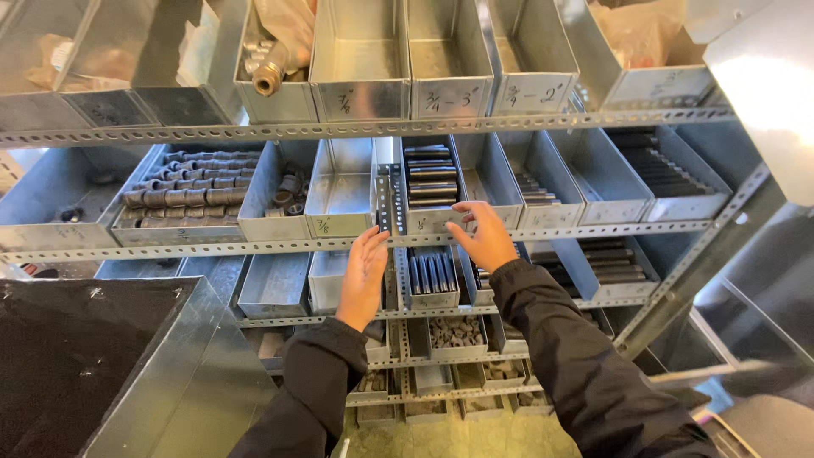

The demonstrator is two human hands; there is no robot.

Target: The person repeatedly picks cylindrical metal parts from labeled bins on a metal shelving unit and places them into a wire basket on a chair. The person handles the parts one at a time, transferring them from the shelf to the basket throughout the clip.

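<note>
Galvanised steel shelving (339,130) fills the view, w/ rows of open metal bins on slotted angle rails. Biggest bin, mid-left (182,191), is packed w/ short dark pipe nipples. Top row has a bin w/ a brass fitting (270,76) poking out; several others there look empty.

Next down in size: both arms in black sleeves reach up from the bottom edge.

Centre bin (431,182) holds a stack of dark threaded pipe pieces, lying flat, front to back. It sits on the 2nd rail, just right of a perforated upright strip (388,197).

Right hand (487,237) is on the front lip of that centre bin, fingers (466,210) curled over the edge, thumb below; it grips the bin's front, not a pipe piece. Left hand (363,276) is flat and loose, fingers spread, holding nothing, resting near the rail just left of the strip.

Step in hand, judging by the pose: taking hold of the centre bin front, prob. to slide or tilt it out. Next move would call for a steady pull w/ the right, left ready to brace under the bin, since the load looks heavy and could tip fwd.
</note>
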